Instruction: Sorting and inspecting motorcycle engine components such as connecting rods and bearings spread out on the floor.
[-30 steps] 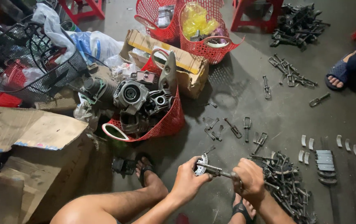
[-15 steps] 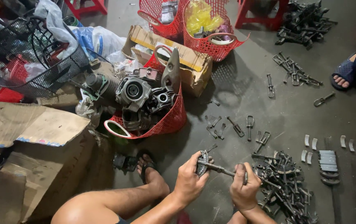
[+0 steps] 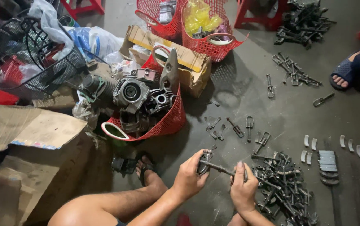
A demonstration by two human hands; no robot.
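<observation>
The left hand [image 3: 190, 178] is closed around the round head of a dark metal shaft [image 3: 220, 168], and the right hand [image 3: 243, 188] grips its thin rod end, above the floor [image 3: 247, 96]. It looks stiff, heavy and probably greasy, so both ends need a firm hold. Right of it lies a pile of similar parts [image 3: 284, 188].

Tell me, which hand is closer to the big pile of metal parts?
Right. The right hand is next to the pile of metal parts; the left hand is farther left.
</observation>
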